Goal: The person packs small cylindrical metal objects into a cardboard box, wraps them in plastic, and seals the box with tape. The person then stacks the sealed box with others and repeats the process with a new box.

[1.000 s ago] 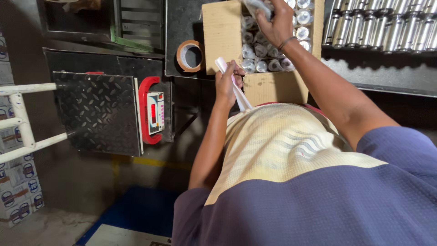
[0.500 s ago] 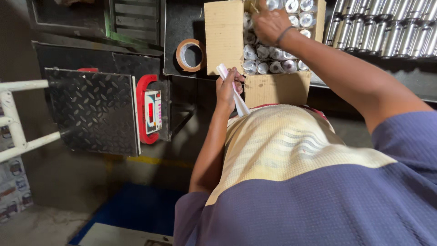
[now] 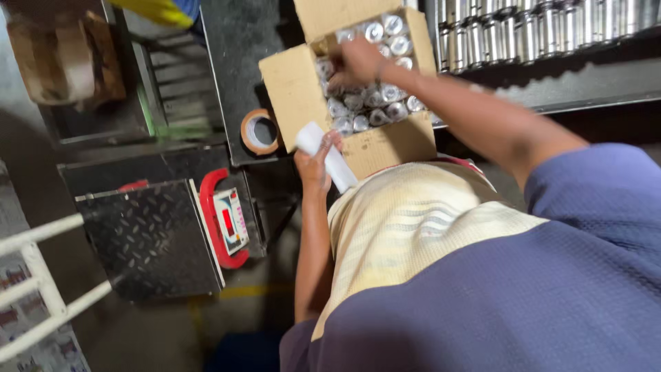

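Since the earlier frame, the right hand [image 3: 354,63] has dropped from the box's top edge into the box [image 3: 292,89], upper centre of frame, fingers curled among the silver cans [image 3: 375,103]; whether it grips one cannot be told. Left hand [image 3: 315,162] stays closed round a white roll [image 3: 329,160] at the box's lower left flap. Judgement: seat each can upright in a free slot, steadying the box. Tape ring [image 3: 259,131] lies left of the box; scale [image 3: 227,220] lower left.

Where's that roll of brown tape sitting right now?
In the head view, the tape roll lies on the dark bench, just left of the cardboard box and up-left of the left hand.
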